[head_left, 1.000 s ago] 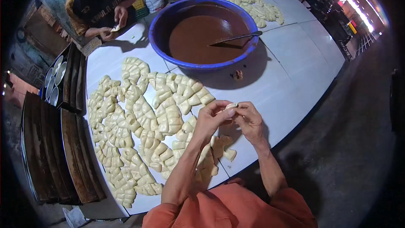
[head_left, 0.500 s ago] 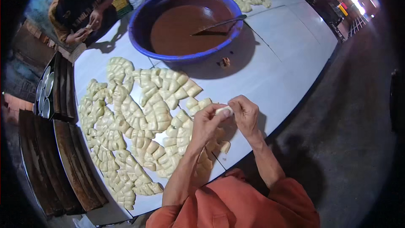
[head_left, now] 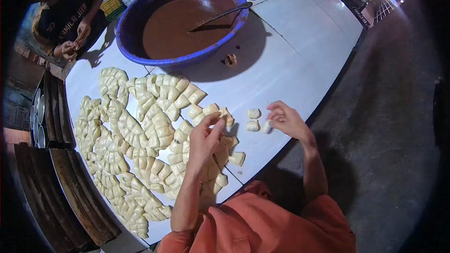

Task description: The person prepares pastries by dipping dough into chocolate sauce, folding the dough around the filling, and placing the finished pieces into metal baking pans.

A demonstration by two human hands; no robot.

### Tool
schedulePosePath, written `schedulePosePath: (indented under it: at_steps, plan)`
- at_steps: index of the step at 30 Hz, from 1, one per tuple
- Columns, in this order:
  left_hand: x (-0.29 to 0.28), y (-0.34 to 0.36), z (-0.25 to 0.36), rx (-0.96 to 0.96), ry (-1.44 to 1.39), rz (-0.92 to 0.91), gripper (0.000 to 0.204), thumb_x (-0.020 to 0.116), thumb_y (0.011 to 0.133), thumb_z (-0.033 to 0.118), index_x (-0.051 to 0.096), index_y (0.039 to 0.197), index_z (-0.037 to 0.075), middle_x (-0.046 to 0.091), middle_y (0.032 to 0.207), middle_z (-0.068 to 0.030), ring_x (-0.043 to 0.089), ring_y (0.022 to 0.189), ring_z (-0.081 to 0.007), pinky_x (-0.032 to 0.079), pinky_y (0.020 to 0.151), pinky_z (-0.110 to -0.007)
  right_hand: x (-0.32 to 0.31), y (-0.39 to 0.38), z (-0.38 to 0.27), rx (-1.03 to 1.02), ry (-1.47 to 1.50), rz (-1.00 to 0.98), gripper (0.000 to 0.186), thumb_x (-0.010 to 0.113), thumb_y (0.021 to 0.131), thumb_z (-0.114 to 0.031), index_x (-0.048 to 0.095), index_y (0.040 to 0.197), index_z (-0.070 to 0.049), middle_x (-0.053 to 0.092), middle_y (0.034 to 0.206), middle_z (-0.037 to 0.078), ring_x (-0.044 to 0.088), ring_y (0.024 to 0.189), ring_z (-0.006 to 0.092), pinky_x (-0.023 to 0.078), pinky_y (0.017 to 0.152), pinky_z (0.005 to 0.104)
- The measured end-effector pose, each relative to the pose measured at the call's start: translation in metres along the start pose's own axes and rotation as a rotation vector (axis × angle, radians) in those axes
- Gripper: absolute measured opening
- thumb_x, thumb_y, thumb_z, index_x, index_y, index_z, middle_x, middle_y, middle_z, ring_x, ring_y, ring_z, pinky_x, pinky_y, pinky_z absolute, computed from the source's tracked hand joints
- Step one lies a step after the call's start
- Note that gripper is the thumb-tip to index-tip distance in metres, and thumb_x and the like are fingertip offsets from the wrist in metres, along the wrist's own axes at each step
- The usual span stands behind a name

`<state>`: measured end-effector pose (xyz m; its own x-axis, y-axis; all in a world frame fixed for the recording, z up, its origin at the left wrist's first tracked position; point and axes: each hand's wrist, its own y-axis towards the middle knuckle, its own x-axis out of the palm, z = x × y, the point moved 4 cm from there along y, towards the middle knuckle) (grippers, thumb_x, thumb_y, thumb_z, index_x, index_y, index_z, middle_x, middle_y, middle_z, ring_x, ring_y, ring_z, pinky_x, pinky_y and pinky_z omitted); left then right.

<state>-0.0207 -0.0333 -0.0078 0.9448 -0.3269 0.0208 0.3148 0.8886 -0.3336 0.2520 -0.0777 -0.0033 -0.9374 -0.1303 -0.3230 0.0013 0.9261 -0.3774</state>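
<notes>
Pale, glossy dough pieces [head_left: 154,126] lie in joined rows on the white table, on my left. My left hand [head_left: 204,140] is over their right edge, thumb and forefinger closed around a dough piece [head_left: 227,117] there. My right hand [head_left: 288,122] is low at the table, its thumb and curled fingers at a small rolled dough piece [head_left: 267,126]. Beside that piece sit two more small rolled pieces, an upper one [head_left: 253,113] and a lower one [head_left: 252,125]. A separate dough piece [head_left: 237,159] lies near the table's front edge.
A large blue basin [head_left: 183,60] of brown liquid stands at the back, a long-handled utensil [head_left: 220,17] resting in it. A brown lump [head_left: 230,60] lies in front. Another person's hands [head_left: 75,44] are at the far left. Long dark metal troughs [head_left: 79,192] line the left side.
My hands have parted: the piece they held together is now at my right hand on the table. My left hand has reached the other dough, and the view has shifted.
</notes>
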Motion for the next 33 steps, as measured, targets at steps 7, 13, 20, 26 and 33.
schedulePosePath:
  at_steps: [7,13,20,26,33]
  plan:
    - [-0.028,-0.011,0.003,0.117,0.267,0.214,0.034,0.067,0.090,0.022,0.065,0.119,0.004,0.071,0.098,-0.0111,0.068,0.074,-0.0206,0.054,0.067,-0.032,0.023,0.007,-0.019,-0.140,-0.392,0.137,0.042,0.057,0.091,-0.016,0.053,0.132,-0.008,0.060,0.124,0.011,0.064,0.090,0.0222,0.052,0.084,0.0344]
    - [-0.015,-0.015,0.022,0.444,0.693,0.198,0.032,0.071,0.084,0.019,0.066,0.113,0.006,0.063,0.121,-0.0105,0.062,0.105,-0.0293,0.050,0.089,-0.038,0.043,0.011,-0.027,-0.468,-0.610,0.135,0.028,0.052,0.092,-0.015,0.065,0.116,-0.006,0.065,0.115,0.014,0.059,0.105,0.0345,0.046,0.094,0.0429]
    - [-0.021,-0.004,0.011,0.509,0.826,0.274,0.030,0.071,0.082,0.014,0.067,0.112,0.010,0.064,0.119,-0.0079,0.059,0.106,-0.0308,0.049,0.089,-0.040,0.045,0.011,-0.053,-0.483,-0.634,0.221,0.027,0.060,0.088,-0.017,0.068,0.113,-0.008,0.061,0.121,0.013,0.059,0.108,0.0333,0.045,0.095,0.0431]
    - [-0.019,0.007,0.010,0.604,0.998,0.297,0.030,0.068,0.079,0.013,0.067,0.109,0.017,0.061,0.122,-0.0048,0.055,0.111,-0.0250,0.043,0.085,-0.039,0.102,0.042,-0.076,-0.721,-0.713,0.072,0.043,0.070,0.082,-0.016,0.059,0.123,-0.005,0.061,0.115,0.014,0.059,0.104,0.0328,0.048,0.086,0.0433]
    - [-0.029,0.007,-0.004,0.462,1.019,0.279,0.032,0.073,0.078,0.023,0.070,0.110,0.020,0.057,0.130,-0.0053,0.051,0.119,-0.0270,0.039,0.095,-0.041,0.067,0.043,-0.073,-0.094,0.109,-0.127,0.017,0.063,0.085,-0.007,0.062,0.101,-0.001,0.062,0.082,0.003,0.060,0.070,0.0108,0.049,0.061,0.0264]
